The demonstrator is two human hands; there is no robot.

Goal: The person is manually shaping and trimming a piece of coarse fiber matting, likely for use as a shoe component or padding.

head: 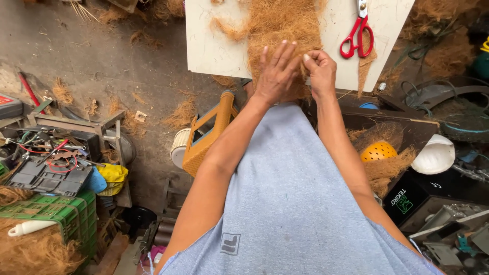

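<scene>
Pressing flat with fingers spread, the left hand (277, 74) holds down a coconut fibre mat (282, 30) on the white board (209, 46); the right hand (321, 71) pinches its edge near red scissors (358, 36).

Two hands work at the top of the view: one left hand (275, 73) and one right hand (320, 72). One white tabletop (209, 40) carries one mat of brown coir fibre (277, 23) and one pair of red-handled scissors (358, 35). Below it stand one orange plastic stool (206, 135), one yellow perforated ball (378, 151), one white cap-shaped shell (434, 155) and one green plastic crate (66, 214). One yellow cloth (113, 174) lies by the tool tray.
</scene>
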